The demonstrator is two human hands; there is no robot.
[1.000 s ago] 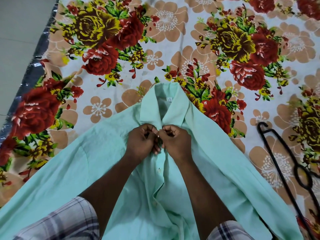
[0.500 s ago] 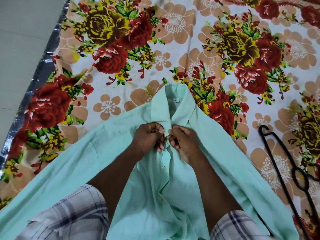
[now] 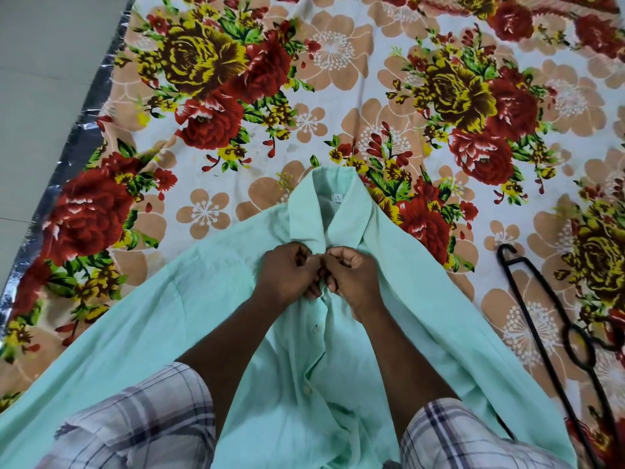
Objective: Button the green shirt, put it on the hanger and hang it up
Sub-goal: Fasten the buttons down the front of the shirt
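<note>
Shirt [image 3: 209, 313] placket pinched, left hand [image 3: 287, 275], right hand [image 3: 351, 275]

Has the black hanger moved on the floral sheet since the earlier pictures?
No. The black hanger keeps its hook just below the same small beige flower of the floral sheet as before; only the camera has shifted.

Floral sheet [image 3: 338, 96]: red and yellow roses with tan blossoms on a pale ground, spreading beyond and to both sides of the left hand [image 3: 287, 274]. Crinkled silver edging [image 3: 83, 130] well to its left; grey tiled floor [image 3: 40, 79] beyond.
</note>
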